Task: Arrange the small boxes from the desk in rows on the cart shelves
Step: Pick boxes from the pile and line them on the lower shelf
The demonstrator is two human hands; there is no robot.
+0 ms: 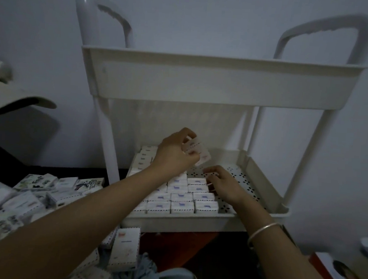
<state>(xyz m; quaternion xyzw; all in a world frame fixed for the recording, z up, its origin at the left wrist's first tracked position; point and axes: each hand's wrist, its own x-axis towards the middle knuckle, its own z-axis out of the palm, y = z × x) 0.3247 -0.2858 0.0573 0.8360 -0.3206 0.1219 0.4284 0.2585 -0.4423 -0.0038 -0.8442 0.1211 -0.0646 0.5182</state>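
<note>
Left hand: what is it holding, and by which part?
The left hand pinches a small box by its left end, above the lower shelf. The right hand only touches the boxes in rows.

The room is dim, under low, bluish light. A plain pale wall (207, 22) fills the whole back. In front of the wall, at its left, a pale curved seat-like piece (19, 101) stands on dark legs and casts a soft shadow on the wall. A dark surface (0, 171) runs along the wall's foot.
</note>
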